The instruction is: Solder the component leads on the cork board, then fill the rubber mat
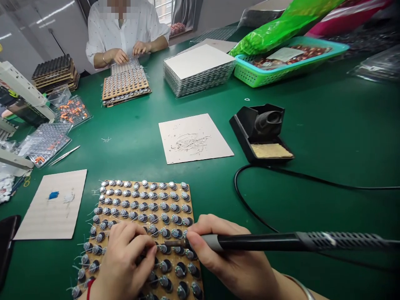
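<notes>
A brown board (140, 227) bearing rows of small round silver-and-black components with thin wires lies at the bottom centre. My right hand (229, 258) is closed round a black soldering iron (259, 242). The iron's tip points left and meets a component near the middle of the board. Just left of that tip, my left hand (131, 254) rests over the board with its fingers pinched together; what they hold is hidden. A red band circles my left wrist.
A soldering iron stand (262, 133) with a yellow sponge stands right of centre, its black cable (240, 196) looping nearby. A card (193, 137) holds wire clippings. Another card (51, 204) lies left. Across the table, a person (125, 33) handles boards beside stacked trays (198, 73) and a basket (253, 77).
</notes>
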The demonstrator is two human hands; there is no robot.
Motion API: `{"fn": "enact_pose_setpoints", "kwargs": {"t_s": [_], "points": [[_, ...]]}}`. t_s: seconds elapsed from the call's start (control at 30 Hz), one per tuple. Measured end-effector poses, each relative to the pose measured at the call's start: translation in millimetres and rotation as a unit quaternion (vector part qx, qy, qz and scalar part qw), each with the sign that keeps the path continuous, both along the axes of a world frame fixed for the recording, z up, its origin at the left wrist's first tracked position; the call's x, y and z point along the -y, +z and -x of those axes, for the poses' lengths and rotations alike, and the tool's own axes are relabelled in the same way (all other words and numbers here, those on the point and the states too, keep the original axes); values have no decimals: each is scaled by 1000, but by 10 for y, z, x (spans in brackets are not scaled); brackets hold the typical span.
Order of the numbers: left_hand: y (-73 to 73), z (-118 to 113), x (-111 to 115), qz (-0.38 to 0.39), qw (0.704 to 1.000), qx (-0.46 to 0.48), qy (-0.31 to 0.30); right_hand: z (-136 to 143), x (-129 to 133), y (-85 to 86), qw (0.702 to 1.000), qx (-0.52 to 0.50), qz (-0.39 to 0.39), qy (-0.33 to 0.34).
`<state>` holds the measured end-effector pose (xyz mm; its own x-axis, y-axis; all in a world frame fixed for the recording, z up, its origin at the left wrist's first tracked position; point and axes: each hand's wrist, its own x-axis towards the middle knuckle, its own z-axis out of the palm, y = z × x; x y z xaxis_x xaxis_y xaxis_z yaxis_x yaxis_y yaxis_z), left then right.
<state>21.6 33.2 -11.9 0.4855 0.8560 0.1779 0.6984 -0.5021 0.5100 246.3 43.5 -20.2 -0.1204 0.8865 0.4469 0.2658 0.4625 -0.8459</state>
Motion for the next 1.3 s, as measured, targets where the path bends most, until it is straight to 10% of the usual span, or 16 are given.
{"fn": "enact_pose_setpoints", "kwargs": {"t_s": [1.3], "points": [[97, 97, -89, 18, 1000, 12, -17, -140, -53, 26, 996, -66, 0, -55]]}}
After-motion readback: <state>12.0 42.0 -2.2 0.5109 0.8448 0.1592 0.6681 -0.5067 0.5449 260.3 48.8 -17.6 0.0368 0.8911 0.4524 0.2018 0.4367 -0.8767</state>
